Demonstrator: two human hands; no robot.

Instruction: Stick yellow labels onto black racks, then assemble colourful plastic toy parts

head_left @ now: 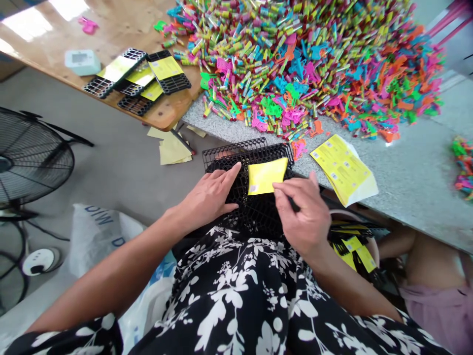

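A yellow sticker [267, 176] is pinched at its lower right corner between the thumb and forefinger of my right hand [303, 213]. It lies over a stack of black plastic grid trays [236, 150] on my lap. My left hand [211, 195] rests on the left side of those trays with its fingers stretched out and the thumb apart. To the right of my right hand, a sheet of yellow stickers [343, 170] on white backing lies at the counter's edge.
A heap of colourful small tubes and toy pieces [295, 64] covers the grey counter [414, 182]. Labelled black trays [170, 74] and a white device [82, 62] sit on the wooden table [121, 19]. A fan [29, 158] stands left; a tub [373, 246] and another person's leg [428, 256] are right.
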